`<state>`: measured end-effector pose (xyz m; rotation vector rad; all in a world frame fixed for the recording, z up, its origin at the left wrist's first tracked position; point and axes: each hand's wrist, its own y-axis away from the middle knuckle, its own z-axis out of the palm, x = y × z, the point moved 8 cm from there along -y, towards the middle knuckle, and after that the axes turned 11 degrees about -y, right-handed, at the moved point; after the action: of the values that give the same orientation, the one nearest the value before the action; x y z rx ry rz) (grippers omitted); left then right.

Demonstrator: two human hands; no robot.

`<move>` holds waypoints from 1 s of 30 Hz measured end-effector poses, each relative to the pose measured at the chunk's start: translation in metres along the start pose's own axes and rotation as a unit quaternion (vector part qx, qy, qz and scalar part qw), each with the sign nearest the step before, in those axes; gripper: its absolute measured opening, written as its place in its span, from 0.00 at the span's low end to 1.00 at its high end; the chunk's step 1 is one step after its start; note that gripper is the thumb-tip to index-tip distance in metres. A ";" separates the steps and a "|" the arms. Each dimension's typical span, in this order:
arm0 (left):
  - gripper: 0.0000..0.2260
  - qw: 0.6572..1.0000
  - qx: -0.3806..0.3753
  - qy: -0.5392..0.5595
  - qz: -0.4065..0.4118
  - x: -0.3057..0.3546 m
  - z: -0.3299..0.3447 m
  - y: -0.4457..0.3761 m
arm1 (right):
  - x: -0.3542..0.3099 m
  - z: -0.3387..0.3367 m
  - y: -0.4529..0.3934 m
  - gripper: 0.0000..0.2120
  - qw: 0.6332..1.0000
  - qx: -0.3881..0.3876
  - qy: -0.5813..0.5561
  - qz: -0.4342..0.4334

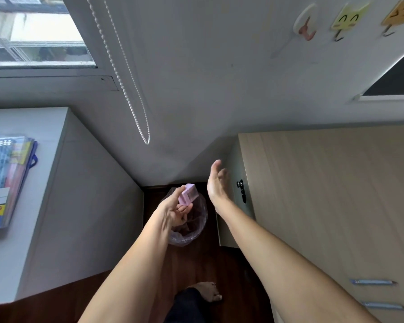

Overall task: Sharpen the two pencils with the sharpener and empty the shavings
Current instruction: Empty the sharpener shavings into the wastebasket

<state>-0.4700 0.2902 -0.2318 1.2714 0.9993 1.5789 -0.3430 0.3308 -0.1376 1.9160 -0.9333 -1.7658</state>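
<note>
1. The left hand (173, 209) pinches the pink sharpener (187, 194) between its fingers (184, 207) and thumb, holding it over the lined bin (197, 227) that stands on the floor between the two benches.
2. The right hand (216, 183) holds nothing; its fingers are stretched out flat together, at about 2 o'clock from the sharpener and just beside it.
3. The sharpener looks like a small, light, rigid plastic box, probably smooth. Grip its flat sides; a firm pinch should keep it from slipping if tapped.
4. Two blue pencils (373, 282) lie on the wooden bench (336, 183) at 4 o'clock, well apart from the bin.
</note>
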 end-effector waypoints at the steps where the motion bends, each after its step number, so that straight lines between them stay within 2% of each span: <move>1: 0.20 1.000 -0.009 0.003 -0.004 0.000 0.002 0.000 | 0.002 0.005 0.002 0.48 0.998 -0.050 0.021 0.020; 2: 0.20 1.000 -0.024 0.001 -0.011 -0.002 0.004 0.000 | 0.007 0.011 0.002 0.52 0.994 -0.105 0.026 0.030; 3: 0.20 0.999 -0.032 -0.002 -0.018 -0.004 0.005 0.000 | 0.007 0.013 0.004 0.51 0.993 -0.110 0.015 0.031; 4: 0.21 0.999 -0.028 -0.002 -0.025 -0.005 0.004 0.000 | 0.008 0.009 0.002 0.46 0.997 -0.075 -0.014 0.024; 5: 0.21 0.999 -0.019 0.003 -0.026 -0.006 0.002 0.000 | 0.009 -0.001 0.001 0.43 0.999 -0.006 -0.029 0.020; 6: 0.20 1.000 -0.014 0.003 -0.022 -0.006 0.002 0.000 | 0.009 -0.010 -0.001 0.43 0.999 0.039 -0.024 0.010; 7: 0.20 1.000 -0.016 -0.002 -0.016 -0.005 0.003 0.001 | 0.011 -0.010 -0.002 0.44 0.999 0.028 -0.014 0.009; 9: 0.19 1.000 -0.025 -0.010 -0.009 -0.003 0.007 0.004 | 0.016 0.009 0.005 0.45 0.996 -0.090 0.008 0.026; 10: 0.19 1.000 -0.023 -0.012 -0.013 -0.004 0.006 0.004 | 0.016 0.011 0.006 0.45 0.993 -0.109 0.017 0.032; 11: 0.19 1.000 -0.015 -0.012 -0.019 -0.004 0.004 0.004 | 0.015 0.006 0.005 0.43 0.996 -0.079 -0.001 0.027; 13: 0.18 1.000 0.000 -0.008 -0.014 -0.002 0.001 0.005 | 0.011 -0.011 0.001 0.40 0.999 0.035 -0.031 0.004; 14: 0.18 1.000 -0.003 -0.009 -0.004 0.000 0.003 0.006 | 0.009 -0.011 0.002 0.40 0.999 0.034 -0.034 0.000; 16: 0.18 1.000 -0.022 -0.018 0.011 0.003 0.010 0.007 | 0.010 0.007 0.004 0.41 0.997 -0.070 -0.015 0.019; 17: 0.18 0.999 -0.024 -0.019 0.009 0.003 0.011 0.006 | 0.012 0.009 0.007 0.42 0.996 -0.088 -0.015 0.029; 18: 0.18 1.000 -0.021 -0.015 0.003 0.002 0.009 0.006 | 0.010 0.002 0.005 0.41 0.997 -0.063 -0.038 0.025; 20: 0.19 1.000 0.000 0.002 -0.003 0.001 0.003 0.006 | 0.012 -0.016 -0.001 0.39 0.998 0.047 -0.044 0.015; 21: 0.19 1.000 0.004 0.008 -0.004 0.000 0.002 0.005 | 0.014 -0.015 -0.003 0.39 0.998 0.044 -0.048 0.013; 23: 0.19 1.000 -0.016 0.005 -0.016 -0.004 0.010 0.010 | 0.031 0.015 -0.009 0.38 0.995 -0.094 -0.002 0.030; 24: 0.19 0.999 -0.030 -0.005 -0.028 -0.009 0.014 0.012 | 0.037 0.022 -0.007 0.41 0.989 -0.139 0.015 0.048; 25: 0.19 0.998 -0.035 -0.019 -0.041 -0.015 0.014 0.013 | 0.036 0.020 0.000 0.47 0.988 -0.143 0.028 0.053; 26: 0.20 0.998 -0.029 -0.040 -0.048 -0.020 0.010 0.015 | 0.029 0.011 0.009 0.49 0.990 -0.122 0.039 0.057; 28: 0.19 0.995 0.013 -0.099 -0.021 -0.020 -0.003 0.018 | 0.010 -0.010 0.019 0.47 0.998 -0.066 0.010 0.021; 30: 0.17 0.977 0.087 -0.180 0.069 -0.005 -0.016 0.025 | 0.005 -0.035 0.022 0.42 0.999 -0.031 -0.019 -0.006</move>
<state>-0.4885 0.2760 -0.2128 1.7076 0.8441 1.3163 -0.3139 0.3060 -0.1217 1.8601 -0.8703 -1.8228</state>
